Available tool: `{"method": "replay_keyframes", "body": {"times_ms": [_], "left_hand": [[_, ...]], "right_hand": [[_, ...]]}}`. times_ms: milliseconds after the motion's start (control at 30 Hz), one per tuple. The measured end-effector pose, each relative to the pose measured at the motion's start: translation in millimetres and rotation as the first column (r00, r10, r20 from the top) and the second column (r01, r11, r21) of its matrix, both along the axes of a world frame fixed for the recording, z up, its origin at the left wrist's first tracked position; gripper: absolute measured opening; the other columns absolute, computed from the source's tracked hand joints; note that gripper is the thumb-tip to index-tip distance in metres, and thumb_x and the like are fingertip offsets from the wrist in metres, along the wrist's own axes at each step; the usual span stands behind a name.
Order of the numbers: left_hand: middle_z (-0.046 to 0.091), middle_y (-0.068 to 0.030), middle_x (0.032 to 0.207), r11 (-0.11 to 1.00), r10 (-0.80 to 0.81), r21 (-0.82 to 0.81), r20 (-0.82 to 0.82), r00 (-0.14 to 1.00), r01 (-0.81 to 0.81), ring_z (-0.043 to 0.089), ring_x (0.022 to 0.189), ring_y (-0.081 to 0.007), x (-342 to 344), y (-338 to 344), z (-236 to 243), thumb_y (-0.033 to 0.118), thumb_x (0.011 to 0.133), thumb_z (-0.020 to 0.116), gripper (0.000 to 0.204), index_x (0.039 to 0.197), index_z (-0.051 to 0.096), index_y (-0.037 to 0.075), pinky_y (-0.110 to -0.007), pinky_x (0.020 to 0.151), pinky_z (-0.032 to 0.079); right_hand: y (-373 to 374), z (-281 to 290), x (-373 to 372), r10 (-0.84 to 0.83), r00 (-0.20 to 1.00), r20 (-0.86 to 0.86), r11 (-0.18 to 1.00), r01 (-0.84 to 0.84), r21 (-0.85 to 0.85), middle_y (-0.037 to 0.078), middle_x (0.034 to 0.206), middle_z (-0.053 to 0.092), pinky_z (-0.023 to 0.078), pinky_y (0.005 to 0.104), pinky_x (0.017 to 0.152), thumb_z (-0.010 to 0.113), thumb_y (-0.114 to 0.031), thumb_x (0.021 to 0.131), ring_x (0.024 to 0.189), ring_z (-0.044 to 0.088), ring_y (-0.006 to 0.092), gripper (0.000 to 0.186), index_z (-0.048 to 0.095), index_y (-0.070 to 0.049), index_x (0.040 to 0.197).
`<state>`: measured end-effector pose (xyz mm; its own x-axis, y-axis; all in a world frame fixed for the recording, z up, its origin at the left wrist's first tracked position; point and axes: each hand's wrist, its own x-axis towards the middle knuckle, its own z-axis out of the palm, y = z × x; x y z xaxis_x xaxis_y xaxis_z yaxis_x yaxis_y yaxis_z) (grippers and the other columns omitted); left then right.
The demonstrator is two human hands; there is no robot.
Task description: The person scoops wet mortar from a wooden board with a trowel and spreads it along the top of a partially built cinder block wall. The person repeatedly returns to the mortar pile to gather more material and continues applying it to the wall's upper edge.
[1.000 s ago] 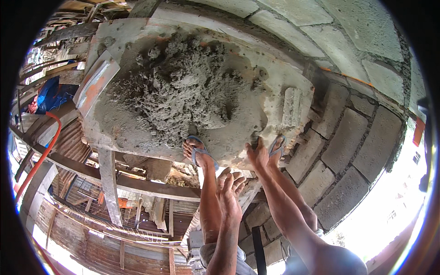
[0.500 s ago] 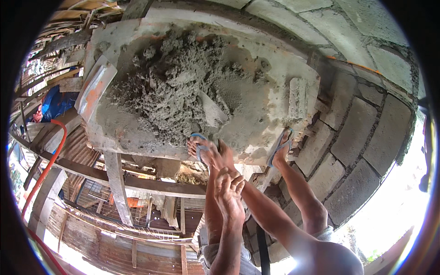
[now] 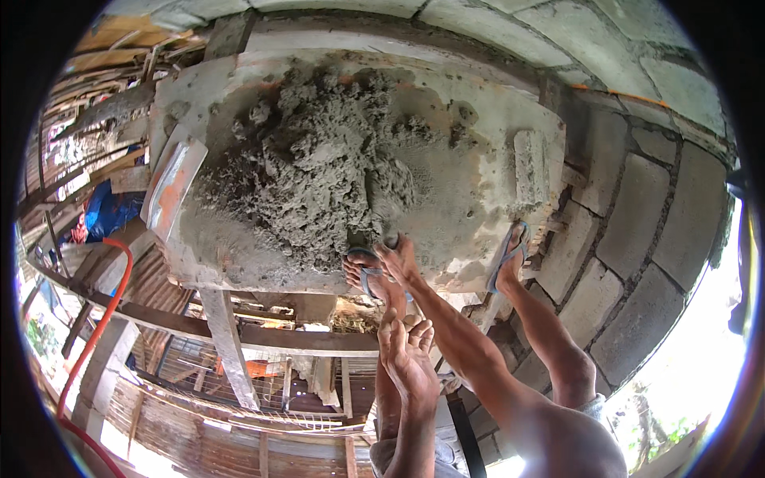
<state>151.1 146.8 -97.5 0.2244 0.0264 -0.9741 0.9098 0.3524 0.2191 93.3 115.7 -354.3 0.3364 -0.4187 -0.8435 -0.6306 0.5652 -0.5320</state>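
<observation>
At the frame's lower centre, the left hand (image 3: 412, 354) is half-open, palm up; above, the right hand (image 3: 401, 261) nears the mortar (image 3: 319, 167), its grip unclear.

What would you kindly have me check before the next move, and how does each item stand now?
1. Left hand free: ok; turned palm up, nothing visible in it.
2. Right hand grip: cannot tell; whatever it may hold is unclear.
3. Mortar heap on the board: ok.
4. Left foot well clear of the mortar: not ok; the toes are at its edge.
5. Right foot away from the heap: ok; near the board's right end.
</observation>
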Motion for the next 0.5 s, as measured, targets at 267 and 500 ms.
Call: {"method": "replay_keyframes", "body": {"times_ms": [267,500], "left_hand": [[0.059,-0.0023,0.102,0.993,-0.042,0.114,0.045,0.998,0.036,0.056,0.094,-0.0169,-2.0,-11.0,-0.6,0.031,0.095,0.059,0.038,0.129,0.050,0.017,-0.039,0.092,0.040],[0.058,-0.0028,0.100,0.992,-0.064,0.107,0.043,0.997,0.059,0.054,0.091,-0.0167,-14.0,-13.4,-3.0,0.031,0.094,0.060,0.040,0.129,0.048,0.016,-0.037,0.089,0.040]], "right_hand": [[-23.9,47.4,8.4,0.255,0.960,-0.117,0.834,-0.279,-0.475,0.011,0.062,0.059,0.046,0.0401,0.045,0.063,-0.023,0.087,0.048,0.058,0.0297,0.032,0.051,-0.003,0.108],[-20.2,42.0,41.3,0.150,0.948,-0.279,0.641,-0.308,-0.703,0.019,0.088,0.066,0.053,0.0469,0.057,0.061,-0.035,0.092,0.072,0.068,0.0334,0.048,0.049,-0.005,0.128]]}}
